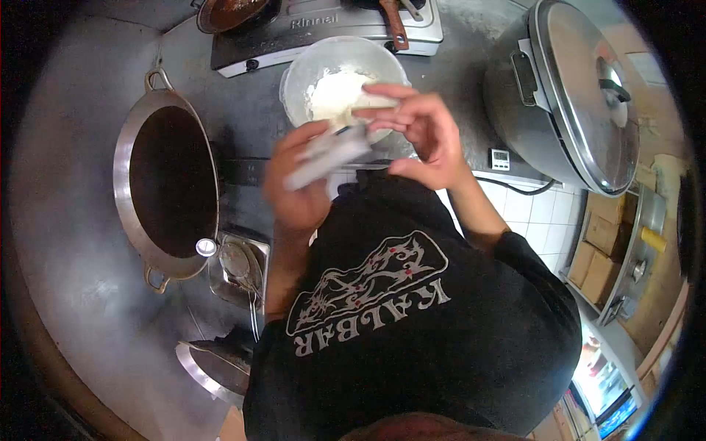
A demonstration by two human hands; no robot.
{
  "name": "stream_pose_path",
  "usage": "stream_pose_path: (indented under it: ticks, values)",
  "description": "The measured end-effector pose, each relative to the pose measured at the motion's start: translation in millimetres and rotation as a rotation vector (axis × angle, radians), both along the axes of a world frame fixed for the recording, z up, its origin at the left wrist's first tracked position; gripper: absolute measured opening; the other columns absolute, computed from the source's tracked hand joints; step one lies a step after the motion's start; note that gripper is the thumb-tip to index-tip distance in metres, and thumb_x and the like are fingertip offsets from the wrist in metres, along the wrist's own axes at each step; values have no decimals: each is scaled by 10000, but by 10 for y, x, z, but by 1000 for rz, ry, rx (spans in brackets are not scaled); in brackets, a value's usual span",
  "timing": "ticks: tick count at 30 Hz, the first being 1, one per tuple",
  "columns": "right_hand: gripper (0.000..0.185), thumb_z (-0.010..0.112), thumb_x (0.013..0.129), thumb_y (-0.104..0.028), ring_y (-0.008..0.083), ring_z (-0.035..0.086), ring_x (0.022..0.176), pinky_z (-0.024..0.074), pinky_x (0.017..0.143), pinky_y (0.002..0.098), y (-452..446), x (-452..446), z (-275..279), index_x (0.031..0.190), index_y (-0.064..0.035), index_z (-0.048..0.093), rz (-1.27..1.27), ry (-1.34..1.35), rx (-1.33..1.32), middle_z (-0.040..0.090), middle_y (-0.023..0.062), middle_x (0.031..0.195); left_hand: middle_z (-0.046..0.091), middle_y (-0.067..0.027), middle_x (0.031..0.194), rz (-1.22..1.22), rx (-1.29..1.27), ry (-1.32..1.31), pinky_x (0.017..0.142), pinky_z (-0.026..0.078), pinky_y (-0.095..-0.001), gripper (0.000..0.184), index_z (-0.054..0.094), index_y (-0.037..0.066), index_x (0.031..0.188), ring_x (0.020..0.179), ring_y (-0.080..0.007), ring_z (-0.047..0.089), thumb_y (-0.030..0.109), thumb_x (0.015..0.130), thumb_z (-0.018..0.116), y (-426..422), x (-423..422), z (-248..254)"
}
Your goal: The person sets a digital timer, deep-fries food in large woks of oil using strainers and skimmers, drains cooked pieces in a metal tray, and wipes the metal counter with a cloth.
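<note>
My left hand (292, 173) is closed around a small whitish, flat object (331, 156), which is smeared by motion, so its kind is unclear. Close by on the right is my right hand (430, 136), its fingers bent and its thumb held well apart, with nothing visible in its grasp. Both hands are over the near side of a translucent plastic bowl (294, 73). White powder (340, 90) lies inside the bowl, partly hidden by my fingers.
A Rinnai gas stove (316, 22) stands behind the bowl, with pans on it. To the left is a large wok (173, 184) of dark liquid with a dial thermometer (206, 248). A big lidded pot (515, 110) and a small timer (499, 159) are at right.
</note>
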State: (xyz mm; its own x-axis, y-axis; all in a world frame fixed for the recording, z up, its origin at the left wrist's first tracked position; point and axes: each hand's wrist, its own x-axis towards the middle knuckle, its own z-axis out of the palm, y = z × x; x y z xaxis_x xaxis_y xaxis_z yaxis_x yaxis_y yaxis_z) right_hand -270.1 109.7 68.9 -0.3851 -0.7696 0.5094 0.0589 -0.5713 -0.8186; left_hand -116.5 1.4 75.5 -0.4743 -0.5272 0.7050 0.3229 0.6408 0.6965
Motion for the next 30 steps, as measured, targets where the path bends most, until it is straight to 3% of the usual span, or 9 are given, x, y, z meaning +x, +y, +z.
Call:
stream_pose_path:
  ticks: [2, 4, 10, 14, 15, 16, 18, 23, 30]
  values:
    - [357, 546, 839, -220, 304, 547, 1084, 429, 902, 412, -98, 61, 41, 1133, -40, 455, 12, -429, -70, 575, 212, 1114, 586, -201, 941, 47, 420, 144, 656, 486, -371, 144, 470, 6, 892, 836, -258, 594, 147, 896, 497, 146, 97, 112]
    - [399, 461, 887, -323, 324, 531, 1104, 419, 909, 432, -240, 166, 135, 1167, -43, 418, 9, -730, -99, 566, 224, 1114, 543, -186, 940, 717, -272, -442, 608, 479, -349, 272, 434, -31, 1070, 726, -286, 557, 123, 872, 538, 164, 273, -154]
    - [391, 320, 889, -398, 294, 593, 863, 458, 829, 404, -457, 360, 142, 986, -66, 503, 148, -1088, 99, 613, 196, 966, 507, -108, 1040, 78, 392, -359, 751, 423, -283, 359, 373, -41, 1208, 825, -171, 502, 142, 917, 474, 334, -107, -64]
    - [386, 327, 887, -415, 257, 598, 794, 484, 500, 326, -502, 381, 97, 969, -74, 489, 138, -1075, 254, 591, 183, 1041, 564, -95, 937, -115, 811, -267, 684, 438, -292, 308, 413, -3, 1182, 744, -205, 554, 152, 922, 471, 165, -89, -43]
    - [368, 376, 893, -371, 293, 549, 966, 414, 869, 388, -473, 387, 104, 1013, -58, 528, 182, -1152, 218, 593, 168, 1001, 559, -82, 937, -96, 671, -263, 650, 439, -257, 302, 399, -7, 1197, 712, -150, 531, 136, 934, 439, 110, -86, -85]
    - [368, 376, 893, -371, 293, 549, 966, 414, 869, 388, -458, 399, 122, 1013, -58, 528, 188, -1152, 221, 593, 168, 1001, 554, -68, 937, -69, 533, -254, 616, 440, -222, 296, 385, -11, 1212, 679, -94, 509, 119, 947, 407, 56, -85, -118]
    - [268, 380, 904, -276, 212, 582, 763, 473, 511, 282, -451, 402, 175, 1024, -59, 482, 125, -896, 312, 574, 136, 1035, 553, -68, 934, -175, 990, -229, 577, 443, -196, 285, 397, -3, 1195, 636, -72, 482, 138, 949, 412, 76, -7, -51]
    - [218, 581, 874, -119, 86, 562, 851, 445, 785, 233, -374, 325, -40, 1039, 22, 564, 153, -496, 463, 620, 37, 894, 548, -59, 902, -37, 1001, -201, 564, 453, -231, 268, 411, 6, 1159, 632, -79, 487, 183, 958, 406, 41, 56, 115]
    - [251, 519, 911, -135, 129, 559, 981, 442, 876, 275, -288, 328, -29, 1101, 30, 519, 114, -247, 476, 604, 88, 1030, 540, -72, 886, -71, 667, -436, 595, 431, -247, 290, 415, -14, 1130, 672, -100, 503, 135, 905, 522, -7, 213, -58]
